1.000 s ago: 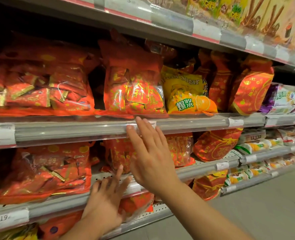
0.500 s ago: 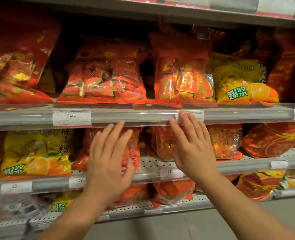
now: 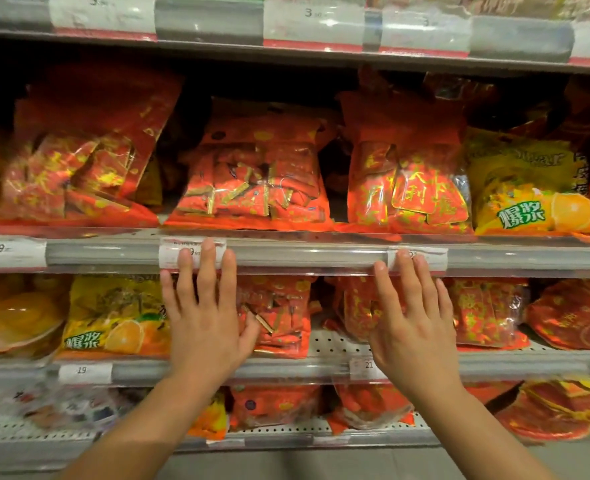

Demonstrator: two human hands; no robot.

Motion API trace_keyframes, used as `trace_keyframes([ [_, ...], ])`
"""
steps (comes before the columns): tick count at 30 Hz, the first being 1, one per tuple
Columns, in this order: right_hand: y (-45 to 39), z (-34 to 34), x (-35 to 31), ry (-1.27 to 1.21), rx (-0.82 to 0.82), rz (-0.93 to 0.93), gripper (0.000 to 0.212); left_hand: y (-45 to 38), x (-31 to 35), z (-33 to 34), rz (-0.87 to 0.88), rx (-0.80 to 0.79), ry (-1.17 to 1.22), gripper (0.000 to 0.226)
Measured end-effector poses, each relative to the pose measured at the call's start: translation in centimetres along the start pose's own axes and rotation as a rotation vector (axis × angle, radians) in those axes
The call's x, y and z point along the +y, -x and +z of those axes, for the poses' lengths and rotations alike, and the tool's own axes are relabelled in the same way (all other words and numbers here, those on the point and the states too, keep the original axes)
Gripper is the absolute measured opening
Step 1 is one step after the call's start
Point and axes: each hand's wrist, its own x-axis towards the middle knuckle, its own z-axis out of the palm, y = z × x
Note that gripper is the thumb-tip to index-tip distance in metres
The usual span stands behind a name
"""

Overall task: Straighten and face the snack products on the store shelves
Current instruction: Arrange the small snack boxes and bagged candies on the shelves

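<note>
Crinkly red foil snack bags (image 3: 252, 181) sit on the grey shelf rail (image 3: 304, 252), where both flat, spread hands, left (image 3: 207, 317) and right (image 3: 414, 323), hold nothing, fingertips against its glossy price strip.

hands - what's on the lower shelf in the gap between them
In the head view, between the left hand and right hand stands a red candy bag, then a bare strip of perforated shelf.
</note>
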Motion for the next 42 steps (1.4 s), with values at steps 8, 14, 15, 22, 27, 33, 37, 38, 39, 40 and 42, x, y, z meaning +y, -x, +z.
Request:
trace_keyframes([
  [8,-0.1,0.9,-0.2,-0.082,0.029,-0.022,0.098,0.2,0.9,1.0,-0.028,0.047,0.040,0.097],
  [14,-0.5,-1.1,0.0,-0.174,-0.074,-0.044,0.085,0.0,1.3,-1.3,-0.013,-0.105,0.102,0.096],
  [15,-0.9,-2.2,-0.1,-0.208,-0.113,-0.033,0.084,-0.1,1.3,-1.7,-0.030,-0.148,0.113,0.097],
  [22,-11.4,-15.2,-1.4,-0.463,-0.152,-0.127,0.079,-2.2,1.1,-7.5,-0.063,-0.703,0.072,0.121],
  [27,-20.5,-22.8,-6.6,-0.395,-0.100,-0.254,0.081,-5.2,1.2,-12.5,-0.109,-0.986,0.088,0.114],
  [33,-21.5,-23.8,-8.5,-0.301,-0.373,-0.213,0.099,-7.2,-1.8,-18.8,-0.095,-1.195,0.338,0.086],
  [37,-22.0,-24.8,-8.5,-0.283,-0.499,-0.207,0.103,-8.3,-5.2,-25.1,-0.210,-1.218,0.394,0.071],
  [38,-22.2,-25.3,-8.6,-0.291,-0.545,-0.185,0.103,-9.0,-6.0,-27.2,-0.226,-1.211,0.398,0.069],
  [39,-22.6,-26.0,-8.9,-0.299,-0.594,-0.170,0.104,-10.0,-6.8,-29.6,-0.245,-1.188,0.397,0.067],
  [40,-23.2,-26.8,-9.2,-0.307,-0.642,-0.159,0.105,-10.9,-7.7,-31.9,-0.274,-1.159,0.395,0.065],
  [42,-24.6,-28.7,-9.6,-0.319,-0.756,-0.129,0.106,-12.6,-9.4,-36.6,-0.374,-1.116,0.401,0.061],
])
